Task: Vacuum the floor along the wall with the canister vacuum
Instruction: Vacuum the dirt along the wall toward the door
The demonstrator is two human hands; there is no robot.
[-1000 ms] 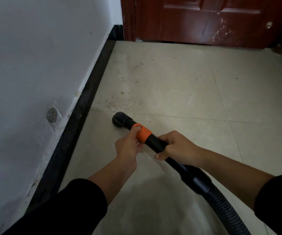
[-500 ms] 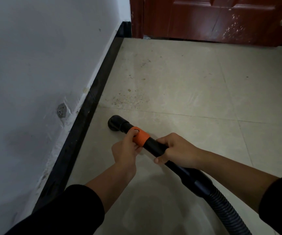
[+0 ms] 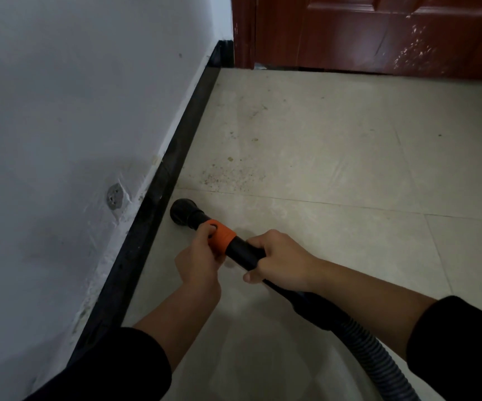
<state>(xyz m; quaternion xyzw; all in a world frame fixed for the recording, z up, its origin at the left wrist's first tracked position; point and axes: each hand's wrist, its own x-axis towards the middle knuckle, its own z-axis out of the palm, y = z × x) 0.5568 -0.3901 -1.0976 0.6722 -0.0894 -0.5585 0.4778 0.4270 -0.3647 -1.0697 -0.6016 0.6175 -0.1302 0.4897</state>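
Observation:
A black vacuum wand with an orange collar (image 3: 222,234) points down-left at the beige tile floor (image 3: 335,146). Its round nozzle (image 3: 181,212) sits on the tile close to the black baseboard (image 3: 158,195). My left hand (image 3: 199,260) grips the wand at the orange collar. My right hand (image 3: 280,260) grips the black tube just behind it. A ribbed black hose (image 3: 378,360) runs from the wand off to the lower right. A patch of dark specks (image 3: 228,175) lies on the tile just beyond the nozzle. The canister is out of view.
A white wall (image 3: 74,111) runs along the left, with a small grey round fitting (image 3: 114,196) low on it. A dark red door (image 3: 378,33) closes off the far end of the floor. Open tile stretches to the right.
The nozzle has slid left, closer to the baseboard, with both hands still on the wand. The view has shifted so that the wall takes up more of the left side.

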